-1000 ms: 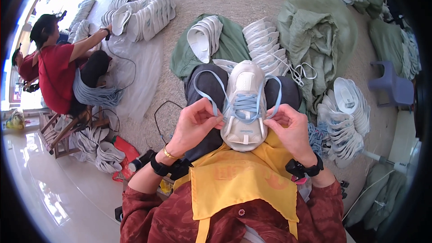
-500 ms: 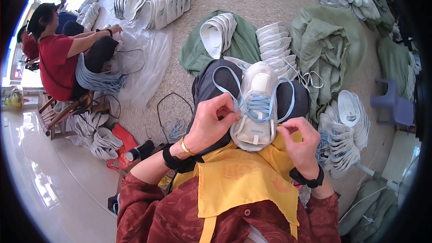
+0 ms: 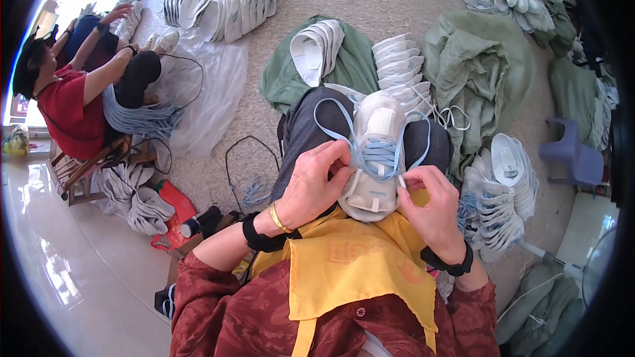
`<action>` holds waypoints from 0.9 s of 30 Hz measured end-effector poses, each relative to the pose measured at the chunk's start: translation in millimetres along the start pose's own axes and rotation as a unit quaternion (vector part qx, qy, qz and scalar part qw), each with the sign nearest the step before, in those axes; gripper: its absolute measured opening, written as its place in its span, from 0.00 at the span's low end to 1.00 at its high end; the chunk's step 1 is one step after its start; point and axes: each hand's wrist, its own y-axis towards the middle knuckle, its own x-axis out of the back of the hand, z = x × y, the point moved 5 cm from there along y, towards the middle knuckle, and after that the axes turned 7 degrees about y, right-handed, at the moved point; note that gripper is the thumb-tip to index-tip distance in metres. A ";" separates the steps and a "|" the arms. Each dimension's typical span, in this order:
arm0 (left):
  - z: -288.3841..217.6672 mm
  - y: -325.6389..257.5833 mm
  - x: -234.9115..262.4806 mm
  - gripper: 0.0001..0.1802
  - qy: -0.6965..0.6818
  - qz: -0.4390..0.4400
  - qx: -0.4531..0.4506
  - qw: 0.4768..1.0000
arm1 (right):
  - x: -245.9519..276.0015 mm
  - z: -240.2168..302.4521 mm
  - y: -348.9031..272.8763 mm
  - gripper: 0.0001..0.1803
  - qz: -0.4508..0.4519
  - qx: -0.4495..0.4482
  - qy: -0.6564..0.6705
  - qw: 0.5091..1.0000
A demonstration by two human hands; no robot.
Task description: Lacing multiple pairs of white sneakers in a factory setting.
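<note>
A white sneaker (image 3: 378, 118) rests on my lap between my dark-trousered knees, toe pointing away from me. Light blue shoelace (image 3: 380, 152) crosses its tongue, and a loose loop arcs out on either side. At the left edge of the shoe's opening, my left hand (image 3: 316, 175) pinches the shoelace between thumb and fingertips. My right hand (image 3: 433, 203) is closed in a pinch at the opening's right edge, where the other loop runs into its fingers. The lace ends are hard to make out. A yellow apron (image 3: 360, 268) covers my lap under the heel.
Nested white shoe uppers (image 3: 400, 66) stand just past my knees, beside a green cloth (image 3: 473, 66). More uppers (image 3: 506, 192) are stacked at right near a purple stool (image 3: 574, 152). A seated person in red (image 3: 73, 112) works at left, with blue laces (image 3: 139, 116) over the leg.
My right hand has moved left, up against the shoe's edge. My left hand stays at its side of the opening. The person at left has leaned back and stretched an arm away.
</note>
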 end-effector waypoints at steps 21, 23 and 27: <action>-6.4 -5.3 -5.0 0.14 0.015 0.038 -0.027 0.999 | -18.6 22.3 7.5 0.09 0.111 0.147 -0.270 0.945; -15.9 -7.0 -1.4 0.17 0.030 0.043 -0.058 0.997 | -20.1 20.6 7.1 0.08 0.092 0.162 -0.263 0.947; -5.9 -10.5 -2.1 0.18 0.050 0.056 -0.055 0.996 | -20.2 32.2 5.0 0.07 0.085 0.058 0.006 0.995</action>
